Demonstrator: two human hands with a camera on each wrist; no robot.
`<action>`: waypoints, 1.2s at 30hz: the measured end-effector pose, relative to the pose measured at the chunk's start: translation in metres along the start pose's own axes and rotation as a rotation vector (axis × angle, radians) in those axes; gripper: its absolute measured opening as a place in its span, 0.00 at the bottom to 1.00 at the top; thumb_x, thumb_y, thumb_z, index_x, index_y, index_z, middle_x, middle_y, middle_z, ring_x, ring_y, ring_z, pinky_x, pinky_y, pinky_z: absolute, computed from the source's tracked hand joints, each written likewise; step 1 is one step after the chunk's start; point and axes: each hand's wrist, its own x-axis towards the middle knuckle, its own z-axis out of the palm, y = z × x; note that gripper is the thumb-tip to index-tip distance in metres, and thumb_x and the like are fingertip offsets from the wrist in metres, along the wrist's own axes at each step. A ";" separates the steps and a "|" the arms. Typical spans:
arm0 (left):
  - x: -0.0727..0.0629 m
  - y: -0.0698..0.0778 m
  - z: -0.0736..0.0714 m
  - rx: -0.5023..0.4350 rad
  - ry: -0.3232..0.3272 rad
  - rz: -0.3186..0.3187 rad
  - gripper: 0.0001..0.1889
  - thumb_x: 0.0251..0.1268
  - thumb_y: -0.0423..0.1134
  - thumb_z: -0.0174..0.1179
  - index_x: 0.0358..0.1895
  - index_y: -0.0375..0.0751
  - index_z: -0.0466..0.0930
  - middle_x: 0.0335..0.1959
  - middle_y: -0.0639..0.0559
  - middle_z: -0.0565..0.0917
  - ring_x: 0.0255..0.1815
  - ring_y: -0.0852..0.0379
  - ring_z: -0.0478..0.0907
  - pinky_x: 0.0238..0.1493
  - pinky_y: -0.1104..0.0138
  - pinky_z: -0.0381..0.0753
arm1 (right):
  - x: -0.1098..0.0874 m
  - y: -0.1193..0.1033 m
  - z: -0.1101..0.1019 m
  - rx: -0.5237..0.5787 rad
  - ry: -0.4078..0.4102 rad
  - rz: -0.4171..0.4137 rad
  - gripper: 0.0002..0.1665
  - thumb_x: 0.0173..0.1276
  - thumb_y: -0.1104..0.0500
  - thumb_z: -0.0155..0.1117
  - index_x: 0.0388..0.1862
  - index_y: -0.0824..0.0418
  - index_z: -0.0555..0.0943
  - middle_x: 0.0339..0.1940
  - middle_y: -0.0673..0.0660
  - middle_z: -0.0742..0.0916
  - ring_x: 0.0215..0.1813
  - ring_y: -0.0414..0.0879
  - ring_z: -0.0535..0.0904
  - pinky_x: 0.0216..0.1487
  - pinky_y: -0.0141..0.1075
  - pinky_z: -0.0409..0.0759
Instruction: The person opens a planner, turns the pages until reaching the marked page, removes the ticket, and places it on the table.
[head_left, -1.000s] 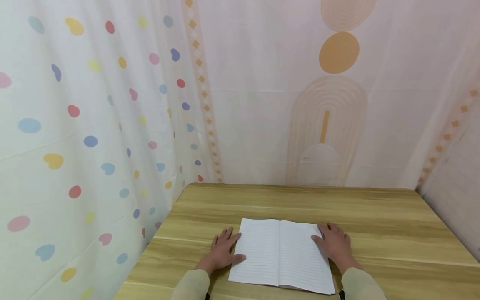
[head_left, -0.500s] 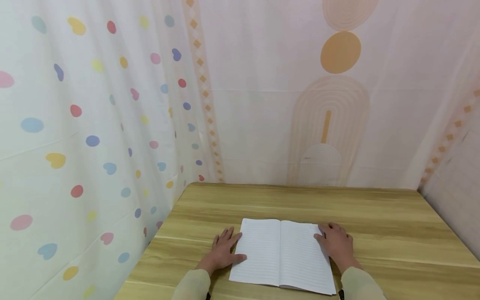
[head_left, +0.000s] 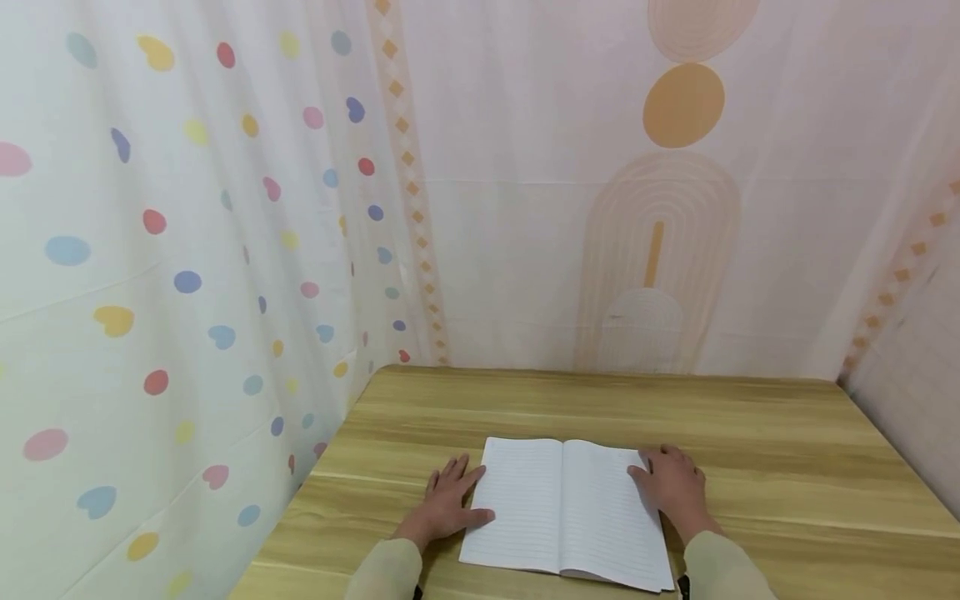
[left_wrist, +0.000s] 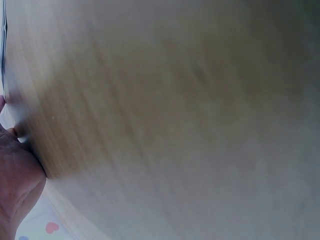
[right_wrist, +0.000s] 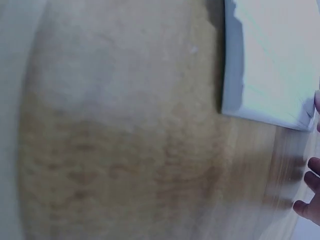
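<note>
An open notebook [head_left: 517, 500] with blank ruled pages lies flat on the wooden table. At its left edge is my left hand [head_left: 444, 507], fingers spread, with the thumb resting on the left page and the other fingers over the tabletop. My right hand [head_left: 675, 487] lies at the upper right edge, its thumb on the right page and its other fingers beyond the corner. The left wrist view holds only part of the left hand [left_wrist: 20, 180] at the frame's edge. In the right wrist view, a corner of the notebook [right_wrist: 275, 65] and fingertips [right_wrist: 312, 180] show.
The wood-grain table [head_left: 600, 404] stretches behind and to both sides of the notebook. A dotted curtain [head_left: 225, 250] hangs along the left, and a patterned cloth [head_left: 517, 250] covers the back. A pale wall surface [head_left: 922, 400] borders the right.
The head view has shifted very slightly, moving the whole scene a few pixels to the right. Hands and notebook keep their places relative to each other.
</note>
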 end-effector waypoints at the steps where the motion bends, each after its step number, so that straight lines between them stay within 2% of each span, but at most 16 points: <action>1: 0.000 0.000 0.000 0.001 0.000 0.000 0.43 0.63 0.57 0.64 0.75 0.38 0.61 0.78 0.30 0.49 0.78 0.31 0.40 0.72 0.37 0.34 | 0.001 0.001 0.000 0.012 -0.002 -0.001 0.29 0.72 0.51 0.61 0.64 0.69 0.76 0.66 0.80 0.69 0.67 0.77 0.62 0.61 0.73 0.58; 10: -0.001 0.003 0.000 -0.010 -0.005 -0.008 0.43 0.63 0.57 0.64 0.75 0.38 0.61 0.78 0.30 0.48 0.78 0.31 0.39 0.73 0.38 0.32 | 0.012 0.008 -0.001 -0.009 -0.067 -0.068 0.34 0.71 0.48 0.63 0.67 0.69 0.73 0.69 0.83 0.62 0.71 0.80 0.53 0.63 0.76 0.48; 15: -0.003 0.006 -0.002 -0.026 -0.001 -0.003 0.42 0.63 0.55 0.65 0.75 0.37 0.61 0.78 0.29 0.48 0.78 0.31 0.39 0.72 0.37 0.32 | 0.020 0.009 -0.002 -0.035 -0.098 -0.100 0.31 0.71 0.49 0.63 0.66 0.66 0.75 0.71 0.83 0.60 0.72 0.79 0.50 0.63 0.76 0.48; 17: -0.004 0.006 -0.002 -0.020 0.000 -0.003 0.42 0.63 0.56 0.65 0.75 0.37 0.61 0.78 0.29 0.48 0.78 0.31 0.39 0.72 0.37 0.33 | 0.022 0.008 -0.002 -0.017 -0.066 -0.104 0.28 0.69 0.51 0.65 0.62 0.66 0.78 0.70 0.83 0.62 0.71 0.79 0.53 0.63 0.75 0.51; 19: -0.004 0.006 -0.002 -0.016 0.000 -0.005 0.42 0.63 0.56 0.65 0.75 0.37 0.61 0.78 0.29 0.48 0.78 0.31 0.39 0.72 0.37 0.33 | 0.022 0.008 -0.001 0.009 -0.002 -0.113 0.22 0.68 0.54 0.67 0.55 0.66 0.82 0.68 0.81 0.67 0.68 0.77 0.60 0.62 0.73 0.56; 23: -0.004 0.005 -0.002 -0.010 -0.001 -0.009 0.42 0.63 0.56 0.65 0.75 0.37 0.61 0.78 0.29 0.48 0.78 0.31 0.39 0.72 0.37 0.33 | 0.022 0.010 0.000 0.047 0.119 -0.133 0.07 0.65 0.59 0.69 0.37 0.62 0.86 0.54 0.73 0.81 0.56 0.68 0.76 0.55 0.66 0.69; 27: -0.003 0.004 -0.003 -0.011 0.000 -0.011 0.43 0.63 0.56 0.65 0.75 0.37 0.61 0.78 0.30 0.48 0.78 0.31 0.39 0.72 0.37 0.33 | 0.023 0.010 0.000 0.066 0.146 -0.120 0.07 0.65 0.58 0.69 0.30 0.60 0.85 0.42 0.64 0.85 0.42 0.59 0.81 0.49 0.61 0.73; 29: -0.003 0.003 -0.002 -0.014 0.001 -0.011 0.43 0.63 0.56 0.65 0.75 0.37 0.61 0.78 0.29 0.48 0.78 0.31 0.39 0.72 0.38 0.33 | 0.023 0.011 0.000 0.062 0.143 -0.120 0.07 0.66 0.58 0.68 0.30 0.61 0.86 0.43 0.65 0.86 0.43 0.59 0.81 0.50 0.63 0.72; 31: -0.002 0.002 -0.002 -0.010 -0.003 -0.011 0.43 0.63 0.57 0.64 0.75 0.37 0.61 0.78 0.30 0.48 0.78 0.32 0.38 0.73 0.38 0.32 | 0.023 0.010 -0.001 0.049 0.144 -0.130 0.08 0.67 0.58 0.67 0.32 0.61 0.87 0.49 0.69 0.85 0.48 0.64 0.81 0.53 0.65 0.70; 36: -0.001 0.000 -0.001 -0.007 -0.006 -0.007 0.44 0.62 0.58 0.64 0.75 0.38 0.61 0.78 0.30 0.48 0.78 0.31 0.38 0.72 0.38 0.32 | 0.024 0.008 -0.005 0.051 0.177 -0.154 0.10 0.69 0.57 0.66 0.40 0.62 0.90 0.64 0.75 0.76 0.62 0.74 0.72 0.61 0.70 0.64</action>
